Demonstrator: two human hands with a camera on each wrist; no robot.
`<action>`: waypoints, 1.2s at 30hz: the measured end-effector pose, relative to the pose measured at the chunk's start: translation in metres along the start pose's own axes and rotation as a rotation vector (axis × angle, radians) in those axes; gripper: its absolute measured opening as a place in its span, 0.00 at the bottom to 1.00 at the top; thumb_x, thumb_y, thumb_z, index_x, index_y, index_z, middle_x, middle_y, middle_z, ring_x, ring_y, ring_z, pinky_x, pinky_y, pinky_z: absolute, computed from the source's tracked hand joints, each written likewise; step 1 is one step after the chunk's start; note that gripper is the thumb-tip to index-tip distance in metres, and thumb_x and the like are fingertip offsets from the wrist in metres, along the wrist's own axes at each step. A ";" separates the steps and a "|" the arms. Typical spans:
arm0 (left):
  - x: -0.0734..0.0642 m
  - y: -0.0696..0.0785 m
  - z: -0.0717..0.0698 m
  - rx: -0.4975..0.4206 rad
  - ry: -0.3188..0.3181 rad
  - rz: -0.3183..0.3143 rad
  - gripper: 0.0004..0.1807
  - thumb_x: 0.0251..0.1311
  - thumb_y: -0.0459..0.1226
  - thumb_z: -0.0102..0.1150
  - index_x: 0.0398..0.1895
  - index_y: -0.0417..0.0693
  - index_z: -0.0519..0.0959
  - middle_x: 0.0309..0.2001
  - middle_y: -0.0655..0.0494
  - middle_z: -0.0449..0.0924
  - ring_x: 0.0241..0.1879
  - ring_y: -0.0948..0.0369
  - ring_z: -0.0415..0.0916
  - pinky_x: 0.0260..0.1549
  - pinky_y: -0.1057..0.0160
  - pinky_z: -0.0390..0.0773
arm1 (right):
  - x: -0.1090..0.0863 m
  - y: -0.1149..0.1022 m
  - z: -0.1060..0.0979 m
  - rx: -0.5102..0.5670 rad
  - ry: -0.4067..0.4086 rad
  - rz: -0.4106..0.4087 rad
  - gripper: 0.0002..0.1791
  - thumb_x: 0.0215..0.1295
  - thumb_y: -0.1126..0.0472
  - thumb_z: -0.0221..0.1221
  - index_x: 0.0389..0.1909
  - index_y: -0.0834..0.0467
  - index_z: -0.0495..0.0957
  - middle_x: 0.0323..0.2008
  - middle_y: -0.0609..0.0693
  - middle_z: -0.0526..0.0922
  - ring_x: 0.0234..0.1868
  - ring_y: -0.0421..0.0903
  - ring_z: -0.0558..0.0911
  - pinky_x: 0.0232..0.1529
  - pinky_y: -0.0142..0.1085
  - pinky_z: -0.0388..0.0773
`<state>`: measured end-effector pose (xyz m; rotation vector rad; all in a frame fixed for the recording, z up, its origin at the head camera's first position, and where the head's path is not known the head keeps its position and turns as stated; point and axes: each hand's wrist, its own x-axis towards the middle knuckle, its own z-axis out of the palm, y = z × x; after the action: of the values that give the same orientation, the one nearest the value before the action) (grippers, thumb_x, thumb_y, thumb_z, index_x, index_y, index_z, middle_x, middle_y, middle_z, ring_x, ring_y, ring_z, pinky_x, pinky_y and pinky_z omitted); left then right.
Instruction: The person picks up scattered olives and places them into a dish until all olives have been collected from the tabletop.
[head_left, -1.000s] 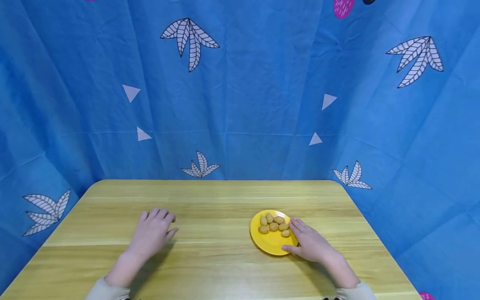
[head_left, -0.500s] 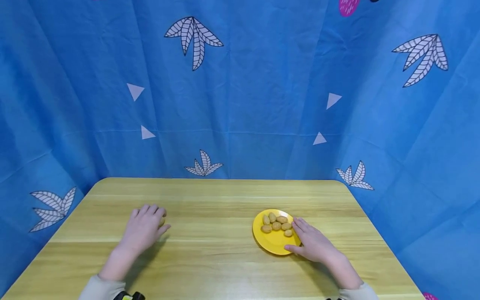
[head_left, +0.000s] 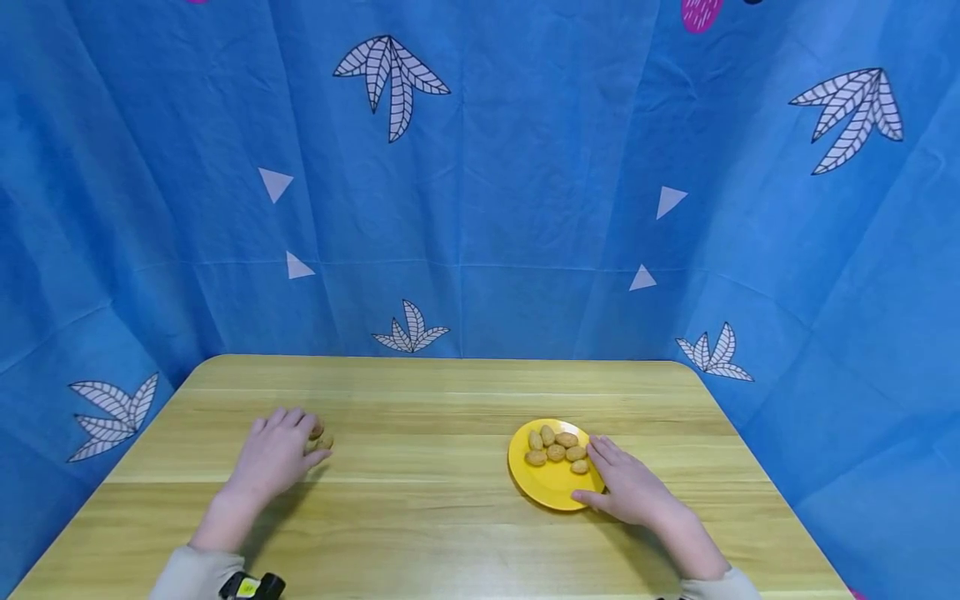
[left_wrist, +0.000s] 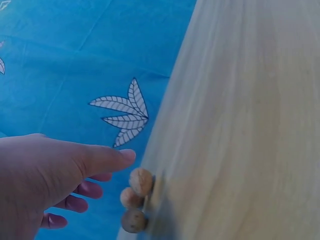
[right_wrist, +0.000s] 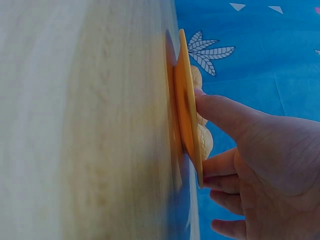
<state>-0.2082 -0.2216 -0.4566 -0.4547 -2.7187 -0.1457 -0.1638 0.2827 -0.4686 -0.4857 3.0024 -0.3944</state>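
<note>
On the left side of the table, my left hand (head_left: pixel 273 454) hovers beside several brown walnuts (head_left: pixel 324 442), partly covering them in the head view. The left wrist view shows three walnuts (left_wrist: pixel 136 200) clustered just past the thumb tip, with a small gap between, and loosely bent fingers holding nothing. To the right, a yellow plate (head_left: pixel 551 492) carries several tan walnuts (head_left: pixel 556 452), grouped towards its far half. My right hand (head_left: pixel 630 492) rests on that plate's right edge, fingers spread. In the right wrist view, thumb and index finger touch the plate's rim (right_wrist: pixel 186 95).
The light wooden table (head_left: pixel 420 517) extends between both hands, its far edge meeting a blue curtain (head_left: pixel 510 208) printed with leaves and triangles. The curtain also hangs along both sides. A dark wrist strap (head_left: pixel 251 586) sits on the left sleeve.
My left hand has shifted left, and walnuts formerly hidden behind it now show beside its fingers. The right hand has stayed at the plate. The head view has turned slightly.
</note>
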 end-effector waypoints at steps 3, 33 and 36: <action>0.000 -0.003 0.005 0.006 -0.006 -0.013 0.17 0.51 0.49 0.71 0.36 0.48 0.79 0.37 0.54 0.79 0.39 0.52 0.72 0.34 0.54 0.64 | 0.001 0.001 0.000 -0.009 -0.002 0.000 0.47 0.62 0.37 0.58 0.68 0.71 0.62 0.72 0.68 0.58 0.73 0.66 0.58 0.69 0.59 0.58; 0.011 0.004 0.026 0.098 0.025 -0.035 0.13 0.53 0.43 0.69 0.27 0.47 0.76 0.35 0.49 0.80 0.39 0.48 0.73 0.37 0.49 0.65 | 0.002 0.002 0.002 0.013 -0.009 0.014 0.47 0.62 0.38 0.59 0.68 0.70 0.61 0.72 0.67 0.57 0.74 0.65 0.57 0.70 0.58 0.56; 0.014 0.008 0.026 0.089 0.007 -0.029 0.12 0.53 0.44 0.68 0.27 0.47 0.76 0.36 0.49 0.80 0.39 0.48 0.73 0.38 0.48 0.65 | 0.002 0.002 0.002 0.025 -0.015 0.026 0.47 0.62 0.38 0.59 0.69 0.70 0.61 0.73 0.67 0.57 0.74 0.64 0.56 0.71 0.58 0.56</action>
<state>-0.2264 -0.2063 -0.4747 -0.3892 -2.7126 -0.0336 -0.1660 0.2831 -0.4712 -0.4450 2.9827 -0.4238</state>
